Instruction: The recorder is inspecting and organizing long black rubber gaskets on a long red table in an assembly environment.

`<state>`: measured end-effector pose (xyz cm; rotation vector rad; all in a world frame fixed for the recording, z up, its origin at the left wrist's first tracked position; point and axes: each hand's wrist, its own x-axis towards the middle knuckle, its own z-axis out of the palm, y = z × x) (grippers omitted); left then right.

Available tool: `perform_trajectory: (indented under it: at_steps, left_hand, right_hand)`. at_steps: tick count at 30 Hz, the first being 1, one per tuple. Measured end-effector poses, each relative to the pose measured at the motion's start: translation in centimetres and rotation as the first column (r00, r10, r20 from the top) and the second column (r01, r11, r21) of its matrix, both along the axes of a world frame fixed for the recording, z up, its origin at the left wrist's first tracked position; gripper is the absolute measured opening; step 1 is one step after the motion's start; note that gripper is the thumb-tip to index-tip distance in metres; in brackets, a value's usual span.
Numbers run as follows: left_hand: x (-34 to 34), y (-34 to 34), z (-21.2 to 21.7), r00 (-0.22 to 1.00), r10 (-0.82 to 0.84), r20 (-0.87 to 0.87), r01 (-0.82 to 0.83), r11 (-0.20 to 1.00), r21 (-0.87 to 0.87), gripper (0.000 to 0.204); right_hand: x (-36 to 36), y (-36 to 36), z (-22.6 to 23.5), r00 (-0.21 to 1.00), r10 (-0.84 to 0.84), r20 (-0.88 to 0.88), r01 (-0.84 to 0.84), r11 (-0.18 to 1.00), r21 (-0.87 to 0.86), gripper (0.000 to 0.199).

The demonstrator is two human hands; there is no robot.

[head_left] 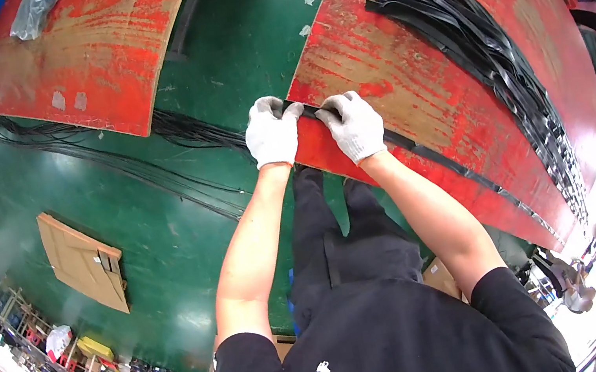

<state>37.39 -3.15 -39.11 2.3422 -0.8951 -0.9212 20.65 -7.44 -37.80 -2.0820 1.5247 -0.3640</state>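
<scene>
A long flat black strip [463,170] runs along the near side of the worn red table [370,54]. My left hand [273,134], in a white knit glove, pinches its end at the table's left corner. Close beside it, my right hand [353,127], gloved the same way, closes thumb and fingers on the strip. A short length shows between the two hands. The fingertips partly hide the very end. Farther back on the same table lies a thick bundle of similar black strips [483,58].
Another red table [106,44] stands at the far left, with a clear plastic bag [35,13] on it. Long thin black cables [200,130] stretch beneath it across the green floor [168,264]. A flattened cardboard piece [84,259] lies at left.
</scene>
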Motion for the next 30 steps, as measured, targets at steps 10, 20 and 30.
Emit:
perform_trajectory:
  at_steps: [10,20,30]
  left_hand:
    - [-1.6,1.4,-3.1,0.961,0.205,-0.187,-0.254,0.922,-0.293,0.033]
    - [-2.8,-0.8,2.3,0.993,0.022,-0.117,-0.040,0.988,-0.149,0.036]
    - [-3.0,-1.2,0.6,0.967,-0.160,0.200,0.171,0.985,-0.038,0.024]
  right_hand:
    - [0.1,-0.5,0.0,0.999,0.025,-0.021,-0.024,0.997,0.076,0.017]
    - [-2.4,-1.0,5.0,0.985,0.052,-0.162,-0.034,0.993,0.115,0.022]
    - [-28.5,14.8,10.8,0.939,-0.343,-0.028,0.340,0.938,-0.073,0.027]
